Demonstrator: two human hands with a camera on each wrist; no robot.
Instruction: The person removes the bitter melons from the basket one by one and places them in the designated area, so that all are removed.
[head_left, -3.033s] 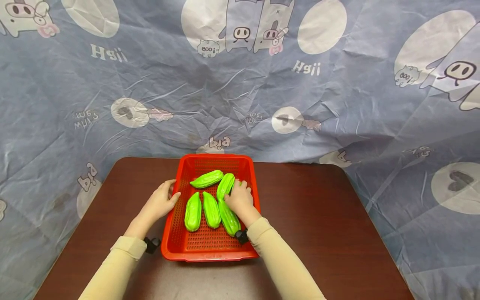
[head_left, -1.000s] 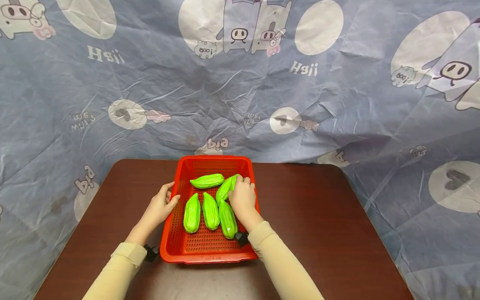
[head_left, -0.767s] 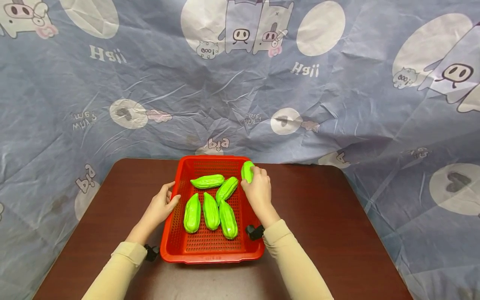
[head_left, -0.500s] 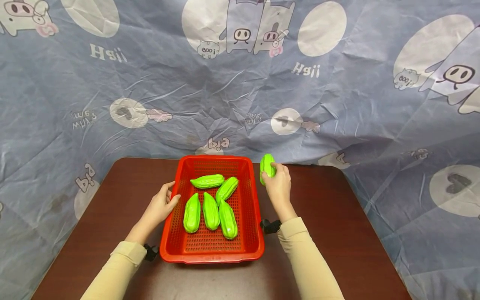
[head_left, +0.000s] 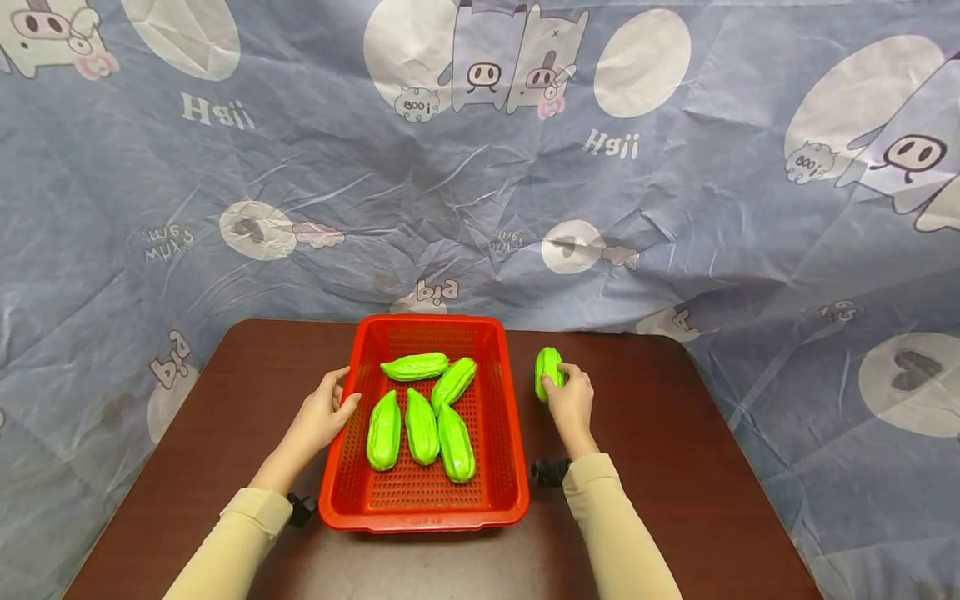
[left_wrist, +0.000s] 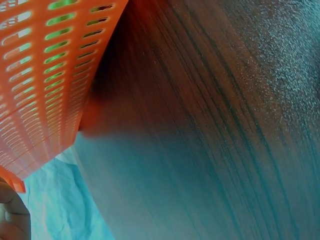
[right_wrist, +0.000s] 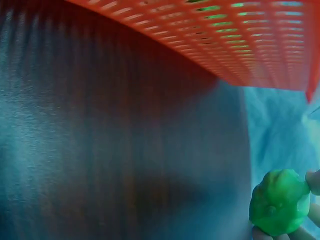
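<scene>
In the head view, my right hand (head_left: pixel 572 405) grips a green bitter melon (head_left: pixel 549 373) to the right of the red basket (head_left: pixel 427 522). The right wrist view shows the blunt end of this bitter melon (right_wrist: pixel 280 202), with fingertips around it. My left hand (head_left: pixel 318 415) holds the basket's left rim, its thumb over the edge and its fingers along the outside. Several more bitter melons lie in the basket: one crosswise at the back (head_left: pixel 415 367), one slanted beside it (head_left: pixel 454 383), and a row nearer the front (head_left: pixel 422 427).
The basket stands on a dark brown wooden table (head_left: pixel 645 467), whose surface extends to both sides of it. A blue-grey cloth (head_left: pixel 480 192) printed with cartoon pigs hangs behind the table. Each wrist carries a small black camera (head_left: pixel 551 472).
My right hand has lifted one bitter melon out of the basket, carried it right over the rim, and lowered it on that side. My left hand has stayed at the left rim.
</scene>
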